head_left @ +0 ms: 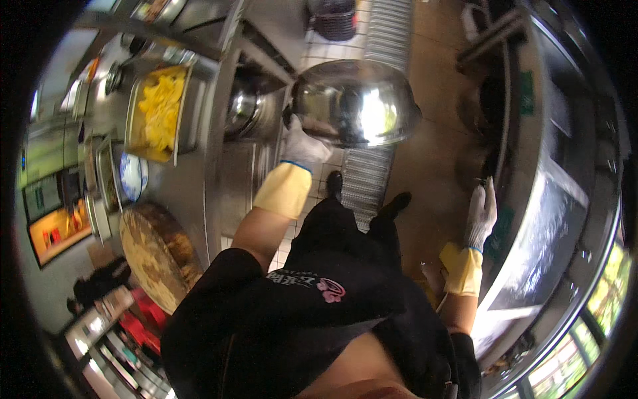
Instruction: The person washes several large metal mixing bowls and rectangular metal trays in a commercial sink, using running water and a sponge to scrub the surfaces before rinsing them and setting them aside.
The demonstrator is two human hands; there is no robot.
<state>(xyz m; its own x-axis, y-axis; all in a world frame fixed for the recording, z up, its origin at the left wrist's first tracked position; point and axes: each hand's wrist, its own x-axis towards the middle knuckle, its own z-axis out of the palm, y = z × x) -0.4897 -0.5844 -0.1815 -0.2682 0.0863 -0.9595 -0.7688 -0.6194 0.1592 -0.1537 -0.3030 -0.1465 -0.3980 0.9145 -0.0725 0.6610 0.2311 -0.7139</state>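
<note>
My left hand (307, 147), in a white knit work glove with a yellow cuff, grips the near left edge of a large shiny stainless steel pot (349, 107). Dark side handles show on the pot, and it is held out over the floor; what is inside cannot be seen. On the other side, my right hand (482, 209) wears a matching glove and reaches forward beside the right-hand counter (536, 149). Its fingertips meet a small dark thing near the shadowed shelf, and whether they grip it is unclear.
A steel pan (194, 119) of yellow food stands on the left counter, near a blue-and-white bowl (133, 177) and a round wooden chopping block (154, 259). A metal drain grate (366, 179) runs along the tiled floor. Farther ahead stands a dark basket (333, 22).
</note>
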